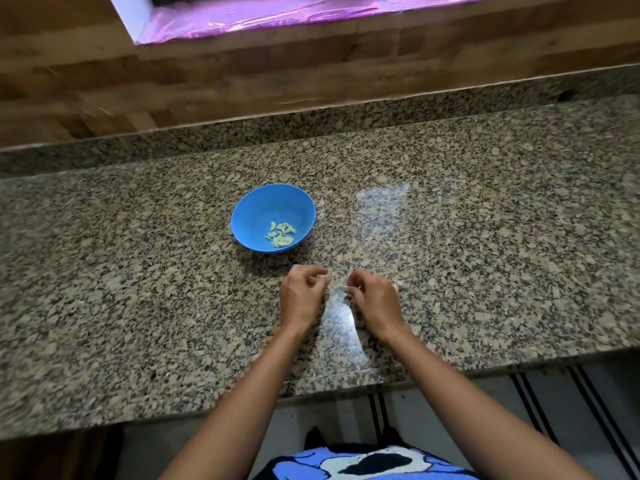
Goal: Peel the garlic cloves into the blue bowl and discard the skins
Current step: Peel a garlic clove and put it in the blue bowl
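**Both hands curled close together just short of the bowl**

From my remote seat I see 2 bare hands low over the granite counter [138, 271], near its front edge. The left hand [300, 296] and the right hand [375, 301] sit side by side, knuckles up, with a narrow strip of bare stone between them.

The right hand's fingers are curled in, and its thumb and fingertips pinch a small pale bit [354, 289] on the side facing the left hand. It is too small for me to tell whether it is clove or skin. The left hand's fingers are curled too, with the tips drawn toward the thumb. I cannot tell whether they hold anything.

The blue bowl [252, 209] stands upright on the counter beyond the left hand, a little to that hand's outer side and clear of both hands. A small heap of peeled garlic cloves [281, 233] lies in its bottom, on the part nearest the hands.

Far beyond the hands, a wooden wall [242, 81] rises behind the counter. Behind the wrists, below the counter edge, a blue printed garment [363, 462] shows.
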Action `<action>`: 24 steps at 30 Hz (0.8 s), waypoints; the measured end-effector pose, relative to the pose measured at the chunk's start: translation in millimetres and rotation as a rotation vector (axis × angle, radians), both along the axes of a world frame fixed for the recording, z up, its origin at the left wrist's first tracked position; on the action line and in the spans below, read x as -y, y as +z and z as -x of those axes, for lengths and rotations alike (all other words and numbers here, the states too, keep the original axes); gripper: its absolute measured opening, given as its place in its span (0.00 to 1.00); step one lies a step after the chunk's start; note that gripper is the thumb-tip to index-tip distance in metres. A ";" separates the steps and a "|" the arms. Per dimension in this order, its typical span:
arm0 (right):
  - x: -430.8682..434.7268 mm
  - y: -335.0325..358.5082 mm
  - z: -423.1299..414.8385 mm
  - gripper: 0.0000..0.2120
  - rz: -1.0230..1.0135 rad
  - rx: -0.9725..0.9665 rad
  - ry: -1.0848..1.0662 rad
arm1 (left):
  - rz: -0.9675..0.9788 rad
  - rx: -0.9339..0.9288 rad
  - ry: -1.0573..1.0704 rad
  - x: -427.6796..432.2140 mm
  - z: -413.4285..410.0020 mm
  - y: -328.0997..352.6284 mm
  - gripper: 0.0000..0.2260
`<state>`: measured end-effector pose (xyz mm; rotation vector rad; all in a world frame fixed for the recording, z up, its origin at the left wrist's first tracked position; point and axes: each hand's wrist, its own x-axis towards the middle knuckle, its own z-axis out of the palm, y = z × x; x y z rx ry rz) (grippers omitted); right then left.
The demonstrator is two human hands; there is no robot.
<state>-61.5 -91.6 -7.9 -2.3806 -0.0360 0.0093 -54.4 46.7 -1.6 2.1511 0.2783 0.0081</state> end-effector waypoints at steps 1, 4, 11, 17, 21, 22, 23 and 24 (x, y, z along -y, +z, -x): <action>-0.5 3.3 2.4 0.02 -0.056 0.007 -0.022 | 0.156 -0.075 -0.002 1.6 0.0 3.8 0.07; -4.5 9.7 8.5 0.08 -0.131 0.030 -0.052 | 0.539 -0.375 -0.062 5.1 1.3 13.2 0.09; -5.9 1.1 19.7 0.25 -0.186 0.052 -0.027 | 0.520 -0.441 -0.138 2.5 -2.9 17.9 0.10; -3.0 -2.7 20.3 0.25 -0.319 -0.022 -0.065 | 0.418 -0.362 -0.081 -0.8 -11.4 13.5 0.09; 2.5 -5.0 17.4 0.17 -0.210 -0.101 -0.034 | 0.021 -0.275 -0.261 -2.4 -9.6 2.2 0.05; 3.5 -5.0 16.7 0.16 -0.205 -0.099 -0.038 | -0.079 -0.248 -0.317 -1.4 -8.2 0.9 0.05; 4.1 -4.7 15.8 0.16 -0.197 -0.097 -0.049 | -0.163 -0.220 -0.366 -0.6 -7.1 0.0 0.06; 4.7 -5.0 14.5 0.15 -0.189 -0.097 -0.057 | -0.230 -0.193 -0.400 -0.7 -6.9 -1.2 0.08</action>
